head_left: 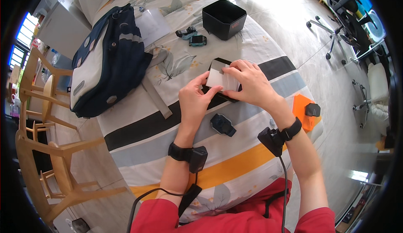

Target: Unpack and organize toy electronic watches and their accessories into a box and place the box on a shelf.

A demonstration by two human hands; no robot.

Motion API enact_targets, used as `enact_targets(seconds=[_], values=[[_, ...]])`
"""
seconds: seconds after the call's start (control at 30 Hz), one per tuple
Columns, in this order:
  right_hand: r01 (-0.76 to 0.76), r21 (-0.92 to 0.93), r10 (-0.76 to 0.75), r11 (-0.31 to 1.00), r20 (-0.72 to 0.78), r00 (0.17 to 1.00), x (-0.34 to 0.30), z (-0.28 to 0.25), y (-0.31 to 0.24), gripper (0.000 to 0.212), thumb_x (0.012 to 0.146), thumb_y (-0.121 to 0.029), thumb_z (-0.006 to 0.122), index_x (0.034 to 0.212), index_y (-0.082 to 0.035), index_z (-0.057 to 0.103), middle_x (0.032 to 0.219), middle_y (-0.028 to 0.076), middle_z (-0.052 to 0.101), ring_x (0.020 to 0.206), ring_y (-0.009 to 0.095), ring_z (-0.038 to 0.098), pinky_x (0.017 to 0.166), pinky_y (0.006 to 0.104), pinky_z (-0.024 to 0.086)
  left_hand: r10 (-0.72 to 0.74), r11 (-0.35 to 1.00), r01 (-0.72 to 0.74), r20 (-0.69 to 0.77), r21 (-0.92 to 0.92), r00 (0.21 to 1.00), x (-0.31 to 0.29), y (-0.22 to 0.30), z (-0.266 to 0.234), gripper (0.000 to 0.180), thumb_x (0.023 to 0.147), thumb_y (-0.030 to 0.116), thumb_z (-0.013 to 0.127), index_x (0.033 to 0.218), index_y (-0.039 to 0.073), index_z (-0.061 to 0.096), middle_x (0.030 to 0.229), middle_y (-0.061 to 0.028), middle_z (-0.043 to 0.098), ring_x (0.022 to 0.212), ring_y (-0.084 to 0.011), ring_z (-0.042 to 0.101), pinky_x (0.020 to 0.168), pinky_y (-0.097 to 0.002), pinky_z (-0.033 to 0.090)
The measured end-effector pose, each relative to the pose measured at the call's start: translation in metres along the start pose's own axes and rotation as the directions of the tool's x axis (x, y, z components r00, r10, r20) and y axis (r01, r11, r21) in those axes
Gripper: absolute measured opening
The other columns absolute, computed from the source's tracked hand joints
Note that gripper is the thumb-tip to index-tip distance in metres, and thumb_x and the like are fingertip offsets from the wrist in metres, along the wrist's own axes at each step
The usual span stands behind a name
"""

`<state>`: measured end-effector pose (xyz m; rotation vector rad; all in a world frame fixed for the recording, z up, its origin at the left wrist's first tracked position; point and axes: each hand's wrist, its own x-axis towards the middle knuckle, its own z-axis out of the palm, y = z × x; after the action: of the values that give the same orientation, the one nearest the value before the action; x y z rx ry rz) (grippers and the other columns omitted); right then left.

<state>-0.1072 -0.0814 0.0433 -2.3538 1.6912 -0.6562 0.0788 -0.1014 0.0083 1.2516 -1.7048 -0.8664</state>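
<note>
Both hands meet over the middle of the table. Between them is a small white folded paper or card (215,79) with a grey patch. My left hand (196,93) pinches its left and lower edge with thumb and fingers. From the right, my right hand (249,82) is closed on its other side, fingertips bent over the top. Under the card lies a flat black box-like piece (221,60), mostly hidden by card and hands. Just nearer to me, a dark blue wristwatch (223,124) lies on the cloth.
A black open box (224,20) stands at the back, beside two more watches (197,40). At the left lies a navy and white backpack (110,61), its grey strap (157,98) trailing. An orange packet (303,107) with a black block (312,109) sits at the right edge. Wooden chairs (63,149) stand left.
</note>
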Motion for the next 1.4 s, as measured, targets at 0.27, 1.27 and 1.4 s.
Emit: enact_targets(seconds=[0.27,1.27,1.4], values=[[0.047,-0.274,-0.082,0.961,-0.116,0.99,-0.019,0.019,-0.011,0.038,0.075,-0.028,0.073,0.102,-0.003,0.064,0.107,0.011,0.06,0.106,0.026,0.054,0.091,0.0363,0.041,0.223,0.964,-0.219,-0.013,0.153,0.975,0.004,-0.012,-0.001,0.023,0.08,0.012,0.07,0.102,0.007,0.068,0.103,-0.0099,0.058,0.066,-0.0163,0.055,0.059,-0.0281,0.045],[-0.473,0.034,0.445,0.88,-0.405,0.799,-0.166,-0.068,-0.015,0.025,0.074,-0.009,0.075,0.096,-0.003,0.064,0.095,0.01,0.063,0.081,0.024,0.059,0.07,0.0359,0.048,0.052,0.998,-0.047,0.17,-0.035,0.984,0.0,-0.006,0.002,0.024,0.078,0.004,0.068,0.102,0.008,0.07,0.078,-0.0033,0.048,0.058,-0.0096,0.042,0.054,-0.0232,0.038],[-0.376,-0.034,0.351,0.926,-0.29,0.891,-0.159,-0.023,-0.015,0.024,0.073,-0.008,0.074,0.094,-0.002,0.064,0.086,0.011,0.06,0.078,0.029,0.059,0.069,0.0365,0.049,0.057,0.996,-0.044,0.181,-0.074,0.982,-0.001,-0.005,0.004,0.024,0.078,0.004,0.068,0.102,0.009,0.071,0.079,-0.0046,0.049,0.058,-0.0098,0.044,0.054,-0.0235,0.039]])
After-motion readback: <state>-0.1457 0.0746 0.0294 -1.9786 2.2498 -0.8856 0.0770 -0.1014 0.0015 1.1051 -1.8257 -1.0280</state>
